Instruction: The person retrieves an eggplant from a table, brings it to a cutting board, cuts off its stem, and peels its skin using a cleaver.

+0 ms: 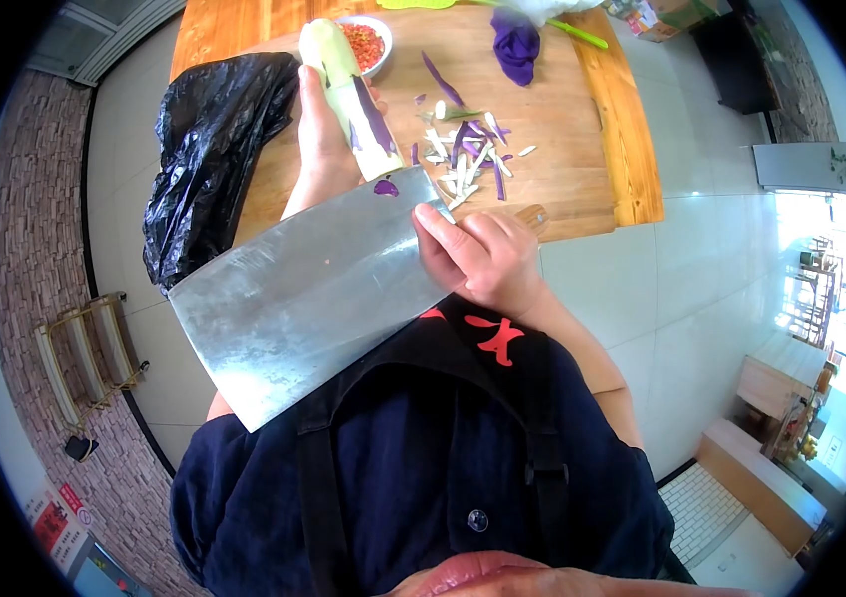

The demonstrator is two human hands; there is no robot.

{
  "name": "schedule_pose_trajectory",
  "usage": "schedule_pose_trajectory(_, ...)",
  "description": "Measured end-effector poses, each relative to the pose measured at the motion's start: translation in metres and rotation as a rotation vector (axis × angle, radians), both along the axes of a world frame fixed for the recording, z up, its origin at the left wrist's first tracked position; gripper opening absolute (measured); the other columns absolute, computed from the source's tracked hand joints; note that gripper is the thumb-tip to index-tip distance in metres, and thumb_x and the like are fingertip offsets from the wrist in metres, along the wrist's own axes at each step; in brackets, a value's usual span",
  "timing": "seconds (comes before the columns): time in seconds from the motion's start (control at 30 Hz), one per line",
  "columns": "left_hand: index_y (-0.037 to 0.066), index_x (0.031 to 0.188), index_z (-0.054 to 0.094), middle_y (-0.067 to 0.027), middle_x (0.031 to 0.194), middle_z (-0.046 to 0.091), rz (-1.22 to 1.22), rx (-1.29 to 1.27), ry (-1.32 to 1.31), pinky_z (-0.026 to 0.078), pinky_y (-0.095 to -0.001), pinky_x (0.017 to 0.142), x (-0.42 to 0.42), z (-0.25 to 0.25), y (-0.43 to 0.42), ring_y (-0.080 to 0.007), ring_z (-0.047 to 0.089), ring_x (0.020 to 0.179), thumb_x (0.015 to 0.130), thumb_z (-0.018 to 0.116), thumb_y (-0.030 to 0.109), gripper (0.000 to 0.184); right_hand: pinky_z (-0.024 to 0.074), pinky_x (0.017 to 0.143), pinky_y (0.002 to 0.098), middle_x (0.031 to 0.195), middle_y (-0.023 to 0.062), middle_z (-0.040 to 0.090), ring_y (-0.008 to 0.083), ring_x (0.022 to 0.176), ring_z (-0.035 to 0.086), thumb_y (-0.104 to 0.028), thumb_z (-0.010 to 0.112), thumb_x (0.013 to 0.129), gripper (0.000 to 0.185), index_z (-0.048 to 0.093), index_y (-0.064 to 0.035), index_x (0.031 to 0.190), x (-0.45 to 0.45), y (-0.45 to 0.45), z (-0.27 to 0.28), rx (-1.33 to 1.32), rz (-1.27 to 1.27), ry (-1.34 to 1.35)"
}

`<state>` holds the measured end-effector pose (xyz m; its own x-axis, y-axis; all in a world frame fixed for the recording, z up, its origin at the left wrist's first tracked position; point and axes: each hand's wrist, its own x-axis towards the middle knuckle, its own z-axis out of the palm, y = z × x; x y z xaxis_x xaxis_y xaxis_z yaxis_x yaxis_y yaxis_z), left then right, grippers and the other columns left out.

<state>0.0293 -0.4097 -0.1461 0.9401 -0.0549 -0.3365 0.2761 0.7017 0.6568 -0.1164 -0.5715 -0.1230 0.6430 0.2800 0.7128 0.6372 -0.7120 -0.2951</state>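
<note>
My left hand [325, 144] is closed around a mostly peeled eggplant [348, 99], pale with a few purple strips of skin left on it. A wide cleaver [313, 289] is in my right hand [487, 257], fingers wrapped at its handle end, most of the handle hidden. The broad blade lies across the view, tilted, its upper edge close to the lower end of the eggplant. A scrap of purple peel [386, 186] sticks to the blade. Purple and white peelings [468, 159] are scattered on the wooden cutting board [567, 129].
A white bowl [383, 50] of chopped red pieces stands behind the eggplant. A black plastic bag [209, 149] hangs over the table's left side. A purple cloth-like bundle [515, 48] and a green-handled tool [579, 35] lie at the back. The wooden table [632, 159] ends at right.
</note>
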Motion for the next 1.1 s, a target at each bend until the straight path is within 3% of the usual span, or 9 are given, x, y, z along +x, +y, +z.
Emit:
schedule_pose_trajectory(0.47, 0.000, 0.105, 0.053, -0.0111, 0.081, 0.057, -0.082, -0.205, 0.046, 0.052, -0.0320, 0.057, -0.007, -0.001, 0.000, -0.0213, 0.056, 0.066, 0.093, 0.038, 0.058, 0.061, 0.0334, 0.039, 0.0265, 0.056, -0.0017, 0.037, 0.0136, 0.042, 0.039, 0.000, 0.073, 0.067, 0.038, 0.067, -0.0113, 0.102, -0.002, 0.000, 0.002, 0.031, -0.039, 0.020)
schedule_pose_trajectory(0.57, 0.002, 0.097, 0.055, -0.0081, 0.075, 0.056, -0.093, -0.051, 0.034, 0.046, -0.0313, 0.053, -0.011, 0.003, -0.002, -0.0204, 0.056, 0.064, 0.093, 0.032, 0.062, 0.064, 0.0336, 0.039, 0.0267, 0.055, -0.0015, 0.037, 0.0140, 0.042, 0.039, 0.000, 0.073, 0.067, 0.036, 0.068, -0.0114, 0.101, 0.005, -0.003, 0.005, 0.073, -0.035, 0.038)
schedule_pose_trajectory(0.77, 0.002, 0.097, 0.055, -0.0077, 0.075, 0.057, -0.106, -0.006, -0.012, 0.047, -0.0303, 0.052, -0.012, 0.000, -0.004, -0.0191, 0.058, 0.063, 0.093, 0.032, 0.062, 0.064, 0.0331, 0.039, 0.0269, 0.055, -0.0013, 0.038, 0.0142, 0.042, 0.040, -0.001, 0.074, 0.068, 0.035, 0.067, -0.0106, 0.101, 0.000, -0.004, -0.003, -0.082, -0.039, -0.037)
schedule_pose_trajectory(1.1, -0.001, 0.099, 0.056, -0.0096, 0.077, 0.059, -0.175, 0.052, -0.013, 0.050, -0.0292, 0.057, -0.015, -0.010, -0.004, -0.0201, 0.059, 0.066, 0.090, 0.034, 0.066, 0.071, 0.0329, 0.038, 0.0270, 0.056, -0.0009, 0.038, 0.0144, 0.042, 0.040, 0.000, 0.073, 0.068, 0.037, 0.067, -0.0099, 0.103, 0.011, -0.006, -0.003, 0.010, 0.003, -0.057)
